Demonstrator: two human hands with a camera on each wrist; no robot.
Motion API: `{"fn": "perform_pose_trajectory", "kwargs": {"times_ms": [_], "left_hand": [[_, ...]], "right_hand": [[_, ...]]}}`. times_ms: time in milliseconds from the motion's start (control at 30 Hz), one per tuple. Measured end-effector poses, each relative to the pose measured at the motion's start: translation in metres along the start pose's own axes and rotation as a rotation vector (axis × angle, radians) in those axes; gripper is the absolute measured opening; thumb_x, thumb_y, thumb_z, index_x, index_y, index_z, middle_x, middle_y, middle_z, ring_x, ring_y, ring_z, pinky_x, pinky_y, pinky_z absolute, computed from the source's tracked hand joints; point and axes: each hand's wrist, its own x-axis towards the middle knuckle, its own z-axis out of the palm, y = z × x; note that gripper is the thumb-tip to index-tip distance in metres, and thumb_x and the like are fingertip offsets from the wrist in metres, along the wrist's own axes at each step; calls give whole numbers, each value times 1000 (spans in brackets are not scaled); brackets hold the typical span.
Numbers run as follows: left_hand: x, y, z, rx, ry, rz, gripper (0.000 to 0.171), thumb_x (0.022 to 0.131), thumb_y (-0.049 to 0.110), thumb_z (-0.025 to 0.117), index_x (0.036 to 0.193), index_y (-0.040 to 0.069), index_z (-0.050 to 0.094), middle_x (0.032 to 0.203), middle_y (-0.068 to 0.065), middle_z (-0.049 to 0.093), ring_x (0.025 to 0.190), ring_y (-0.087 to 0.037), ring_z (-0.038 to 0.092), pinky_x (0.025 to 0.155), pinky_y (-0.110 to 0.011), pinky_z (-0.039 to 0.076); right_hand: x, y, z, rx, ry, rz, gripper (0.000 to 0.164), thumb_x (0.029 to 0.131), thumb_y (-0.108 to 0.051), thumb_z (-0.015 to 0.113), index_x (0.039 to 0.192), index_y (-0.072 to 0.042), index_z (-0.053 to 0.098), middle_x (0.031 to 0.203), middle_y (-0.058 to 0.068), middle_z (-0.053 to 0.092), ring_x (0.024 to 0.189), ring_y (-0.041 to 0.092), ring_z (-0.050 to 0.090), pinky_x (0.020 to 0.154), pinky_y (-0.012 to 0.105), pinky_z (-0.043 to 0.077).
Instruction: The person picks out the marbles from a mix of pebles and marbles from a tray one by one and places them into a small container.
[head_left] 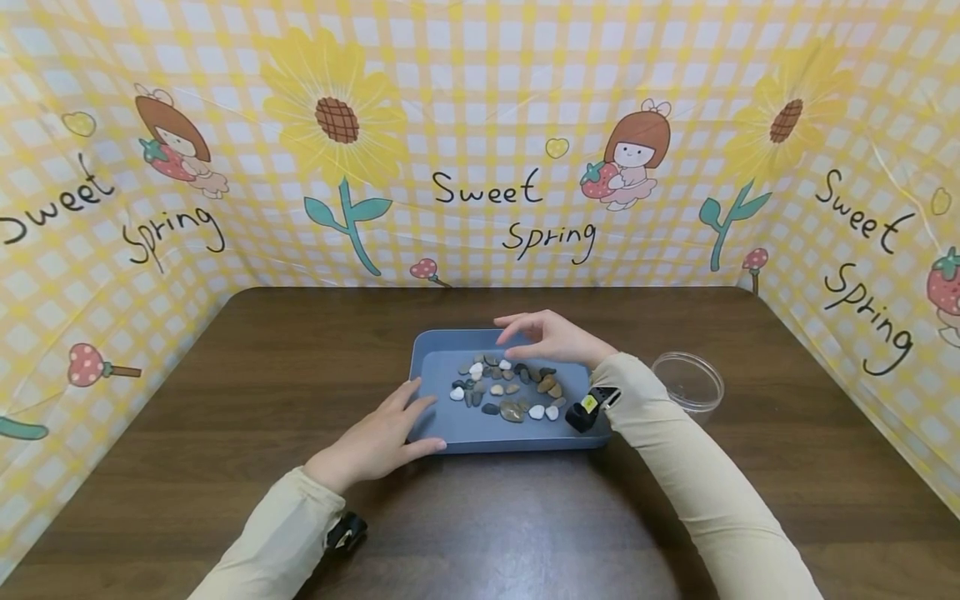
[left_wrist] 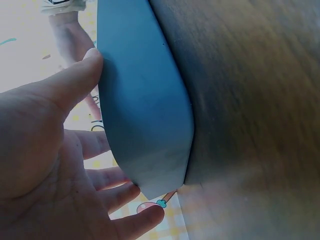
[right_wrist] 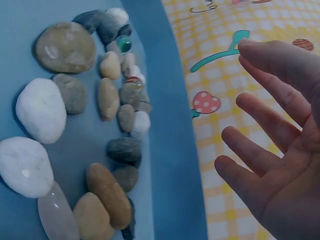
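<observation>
A blue-grey rectangular tray (head_left: 517, 445) holds many small stones, among them a large brownish pebble (right_wrist: 65, 47) and a white pebble (right_wrist: 41, 110). Two small glassy pieces lie among them: a green marble (right_wrist: 124, 44) and a red-striped one (right_wrist: 133, 80). My left hand (head_left: 371, 437) rests on the tray's left end with its fingers spread; in the left wrist view the thumb touches the rim. Over the tray's back part hovers my right hand (head_left: 558, 337), fingers loosely extended. Nothing shows in its grasp in the right wrist view.
A clear round plastic container (head_left: 688, 383) stands right of the tray, partly behind the right forearm. Brown wood-grain table (head_left: 262, 400) surrounds the tray. A yellow checked cloth (head_left: 480, 108) forms the back and side walls.
</observation>
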Motion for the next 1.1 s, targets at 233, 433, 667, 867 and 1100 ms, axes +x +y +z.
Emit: {"fn": "perform_pose_trajectory", "kwargs": {"times_ms": [233, 433, 667, 867, 1100], "left_hand": [[0, 0, 0, 0, 2, 3, 68, 90, 47, 55, 140, 3, 40, 152, -25, 22, 140, -41, 23, 104, -55, 35], [0, 0, -1, 1, 1, 3, 69, 90, 48, 55, 140, 3, 40, 152, -24, 22, 140, -41, 23, 105, -55, 35], [0, 0, 0, 1, -2, 1, 69, 90, 47, 55, 141, 3, 39, 152, -24, 21, 141, -41, 22, 105, -55, 34], [0, -1, 0, -1, -5, 2, 70, 90, 49, 55, 141, 3, 39, 152, -24, 21, 141, -41, 22, 105, -55, 34], [1, -2, 2, -4, -7, 1, 69, 90, 48, 55, 141, 4, 39, 153, -23, 20, 142, -40, 21, 105, -55, 34]], "right_hand": [[10, 11, 5, -32, -39, 2, 31, 88, -22, 65, 111, -2, 65, 145, 18, 41, 139, 30, 33, 113, 48, 26], [17, 13, 10, -47, -57, 60, 25, 88, -13, 64, 111, -1, 65, 145, 17, 41, 139, 30, 34, 114, 48, 26], [23, 16, 16, -68, -76, 80, 25, 87, -12, 65, 110, -1, 66, 145, 16, 43, 139, 29, 34, 113, 47, 27], [27, 18, 21, -106, -84, 101, 25, 87, -12, 65, 110, -3, 66, 144, 14, 44, 138, 29, 35, 112, 48, 29], [29, 19, 26, -197, -75, 121, 24, 86, -13, 66, 109, -7, 68, 142, 12, 47, 135, 28, 40, 105, 45, 39]]}}
